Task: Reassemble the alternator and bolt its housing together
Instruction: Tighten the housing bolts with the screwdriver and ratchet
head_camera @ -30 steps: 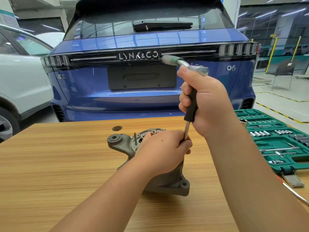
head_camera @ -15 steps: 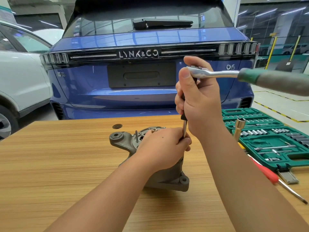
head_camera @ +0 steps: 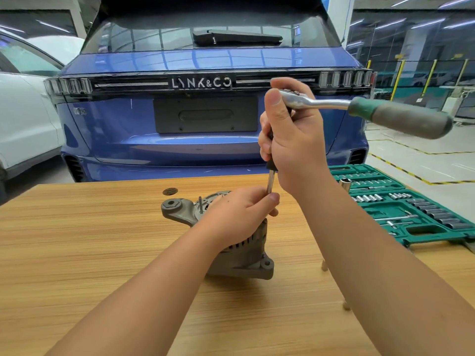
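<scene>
Standing on end near the middle of the wooden table (head_camera: 77, 253), the grey alternator (head_camera: 241, 255) rested on its lower mounting ears, its upper housing with one round lug turned toward the car. In the head view, the only one given, the left hand (head_camera: 239, 214) lay over the top of the alternator, fingers curled around the housing and the thumb pressed against the lower end of a thin steel extension bar (head_camera: 270, 183). Where that bar met the housing was hidden under the hand, so it possibly sat on a bolt, but this could not be told. The right hand (head_camera: 293, 140) was raised above the left, fingers wrapped around the bar's black upper section and the thumb set against the head of a ratchet wrench (head_camera: 359, 109). The wrench's chrome neck and grey-and-green handle stuck out to the right, roughly level and blurred at the far end. A small dark disc (head_camera: 170, 191) lay on the table just behind the alternator. To the right an open green socket case (head_camera: 416, 214) held rows of sockets, with one loose socket (head_camera: 345, 183) standing upright at its near-left edge. Beyond the table stood the rear of a blue car (head_camera: 205, 104), and a white car (head_camera: 25, 124) was parked at the left.
</scene>
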A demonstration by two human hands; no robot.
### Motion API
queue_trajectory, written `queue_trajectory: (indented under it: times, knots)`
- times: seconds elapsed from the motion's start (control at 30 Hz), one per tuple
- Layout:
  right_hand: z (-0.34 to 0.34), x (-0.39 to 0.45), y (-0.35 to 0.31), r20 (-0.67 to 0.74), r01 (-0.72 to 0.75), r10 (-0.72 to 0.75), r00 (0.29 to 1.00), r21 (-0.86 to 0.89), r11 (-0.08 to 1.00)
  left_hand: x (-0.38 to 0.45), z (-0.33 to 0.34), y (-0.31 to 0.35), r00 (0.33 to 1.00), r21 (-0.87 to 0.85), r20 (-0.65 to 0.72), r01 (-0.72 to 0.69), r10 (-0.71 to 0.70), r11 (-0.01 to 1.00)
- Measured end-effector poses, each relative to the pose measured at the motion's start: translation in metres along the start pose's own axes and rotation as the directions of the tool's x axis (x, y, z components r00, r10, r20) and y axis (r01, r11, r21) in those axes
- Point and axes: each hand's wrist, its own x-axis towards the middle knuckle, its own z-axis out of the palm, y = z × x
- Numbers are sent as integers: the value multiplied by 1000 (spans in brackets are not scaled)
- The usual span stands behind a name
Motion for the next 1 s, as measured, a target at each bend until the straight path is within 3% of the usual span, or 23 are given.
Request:
queue_trajectory:
  times: [0.2, 0.3, 0.4, 0.47, 0.6, 0.63, 0.7, 0.77, 0.8, 0.9, 1.0]
  knots:
    - [2, -16, -5, -39, 10, -12, 999, -66, 998, -10, 0, 6, 988, 121, -125, -73, 88, 990]
    - [5, -27, -11, -67, 0, -5, 998, -84, 996, -24, 2, 10, 945, 127, -279, -139, 170, 982]
    - [7, -37, -17, -109, -21, 6, 994, -140, 990, -38, 10, 10, 931, -66, -330, -189, 157, 980]
    - [5, -43, -22, -110, -34, 1, 994, -299, 954, -44, 14, 15, 951, -230, -293, -170, 99, 958]
    - [-8, -57, -41, 103, -20, 111, 988, -635, 772, -58, 8, 9, 985, -533, -168, -50, -48, 844]
    - [-14, -61, -46, 177, -33, 199, 964, -662, 749, -64, 6, 4, 989, -565, -144, -45, -44, 824]
    - [-25, -71, -53, 322, -170, 425, 846, -593, 787, -79, 4, -8, 995, -565, -99, -34, -26, 825]
    - [-29, -82, -55, 372, -529, 617, 693, -320, 786, -93, 4, -18, 998, -544, -48, -3, -28, 839]
    - [-31, -88, -57, 369, -652, 671, 643, -197, 733, -99, 5, -21, 999, -524, -32, 8, -29, 852]
    - [-35, -100, -59, 372, -807, 745, 553, 17, 591, -113, 3, -27, 999, -455, -18, 20, -32, 890]
    - [-36, -103, -62, 292, -867, 826, 482, 22, 498, -119, 2, -32, 998, -409, -26, 44, -59, 911]
